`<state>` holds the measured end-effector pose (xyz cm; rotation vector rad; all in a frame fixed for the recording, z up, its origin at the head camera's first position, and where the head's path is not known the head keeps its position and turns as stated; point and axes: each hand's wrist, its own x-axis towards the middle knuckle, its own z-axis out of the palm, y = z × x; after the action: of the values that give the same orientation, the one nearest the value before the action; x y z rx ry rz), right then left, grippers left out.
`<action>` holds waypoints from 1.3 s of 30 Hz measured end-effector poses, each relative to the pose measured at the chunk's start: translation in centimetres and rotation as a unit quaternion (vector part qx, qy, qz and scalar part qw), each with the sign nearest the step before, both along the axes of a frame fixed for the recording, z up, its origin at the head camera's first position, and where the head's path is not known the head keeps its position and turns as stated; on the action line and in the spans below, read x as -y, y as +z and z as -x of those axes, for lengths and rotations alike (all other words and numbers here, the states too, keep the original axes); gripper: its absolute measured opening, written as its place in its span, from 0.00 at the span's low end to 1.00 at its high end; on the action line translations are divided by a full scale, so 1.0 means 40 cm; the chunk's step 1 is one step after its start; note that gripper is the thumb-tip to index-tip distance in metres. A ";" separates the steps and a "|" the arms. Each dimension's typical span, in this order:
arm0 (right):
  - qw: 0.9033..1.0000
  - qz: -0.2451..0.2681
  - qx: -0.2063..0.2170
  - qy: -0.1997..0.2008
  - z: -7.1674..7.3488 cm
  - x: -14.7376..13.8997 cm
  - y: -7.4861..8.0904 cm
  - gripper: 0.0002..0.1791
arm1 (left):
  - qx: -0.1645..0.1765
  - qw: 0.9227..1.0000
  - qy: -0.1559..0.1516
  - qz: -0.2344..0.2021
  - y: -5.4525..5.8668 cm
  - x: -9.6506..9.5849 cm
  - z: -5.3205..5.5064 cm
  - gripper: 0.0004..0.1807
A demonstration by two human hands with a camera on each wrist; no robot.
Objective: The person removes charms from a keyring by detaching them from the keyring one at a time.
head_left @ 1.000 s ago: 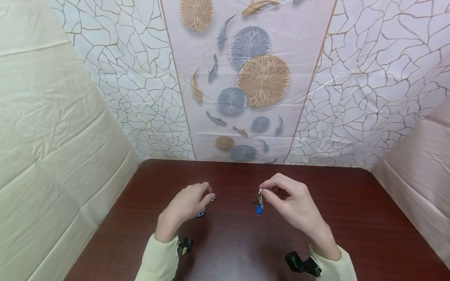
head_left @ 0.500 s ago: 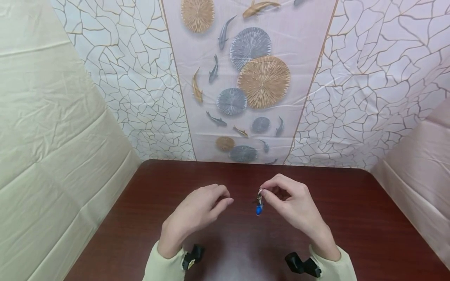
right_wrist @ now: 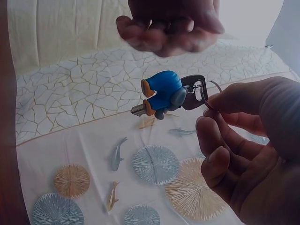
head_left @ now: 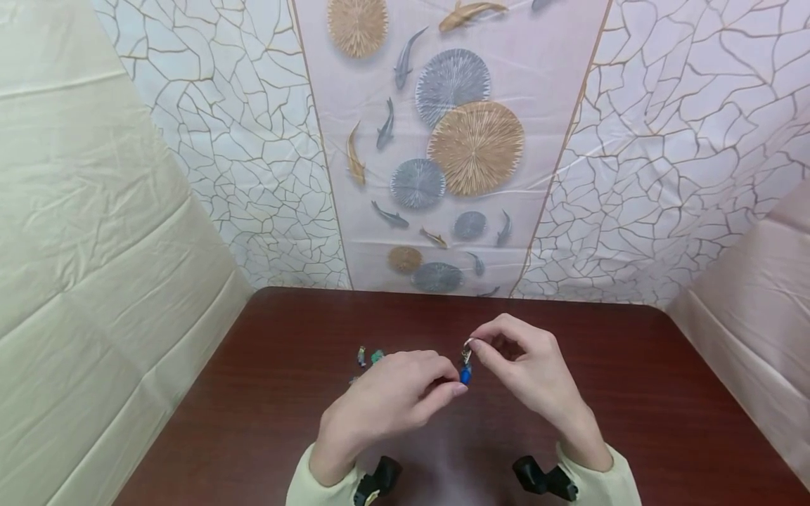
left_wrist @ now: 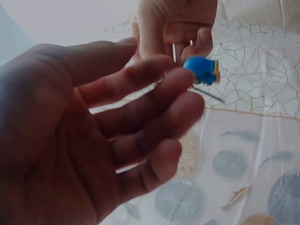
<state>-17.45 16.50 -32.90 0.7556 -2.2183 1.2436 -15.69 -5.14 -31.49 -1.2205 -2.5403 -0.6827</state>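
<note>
My right hand [head_left: 531,365] pinches a metal key ring [right_wrist: 216,86] between thumb and forefinger above the table. A key [right_wrist: 137,110] with a dark head hangs from it, along with a small blue figurine charm [right_wrist: 164,88] with orange feet; the figurine partly covers the key. My left hand [head_left: 392,397] is beside the hanging charm, its fingers loosely bent and holding nothing. In the right wrist view a gap shows between the left fingertips and the figurine. The left wrist view shows the blue figurine [left_wrist: 200,70] just beyond the left fingertips.
Several small trinkets lie on the dark red-brown table [head_left: 658,407], left of centre: a slim pale one [head_left: 361,356], a green one [head_left: 377,355], and another partly hidden behind my left hand. Patterned cloth [head_left: 443,211] hangs behind the table.
My left hand has moved right, from over the trinkets to beside the hanging charm, uncovering some of them. My right hand stays nearly in place, still pinching the key ring.
</note>
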 end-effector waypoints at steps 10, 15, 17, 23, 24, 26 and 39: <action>1.000 0.004 -0.003 -0.003 -0.001 0.003 -0.002 0.12 | -0.024 0.995 0.053 -0.079 -0.017 -0.018 0.025 0.03; 1.000 0.009 -0.005 0.002 -0.004 0.007 0.002 0.11 | -0.013 0.993 0.051 -0.102 -0.024 -0.022 0.035 0.02; 1.000 0.010 -0.003 0.000 -0.005 0.008 0.002 0.11 | -0.005 0.994 0.051 -0.101 -0.024 -0.022 0.035 0.01; 1.000 0.013 -0.006 -0.007 -0.004 0.007 0.000 0.12 | -0.018 0.994 0.030 -0.103 -0.024 -0.023 0.030 0.02; 1.000 0.014 -0.010 -0.008 -0.003 0.008 0.000 0.12 | -0.030 0.993 0.028 -0.107 -0.024 -0.024 0.029 0.02; 1.000 0.020 -0.016 -0.007 -0.003 0.008 -0.001 0.12 | -0.047 0.991 0.029 -0.121 -0.023 -0.027 0.027 0.02; 0.999 0.039 0.002 0.000 -0.011 0.015 0.006 0.13 | 0.019 0.982 0.009 -0.187 -0.036 -0.036 0.043 0.02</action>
<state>-17.03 15.91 -32.66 0.7237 -2.1594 1.3255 -17.41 -3.68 -32.92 -1.0594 -2.3034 -1.1266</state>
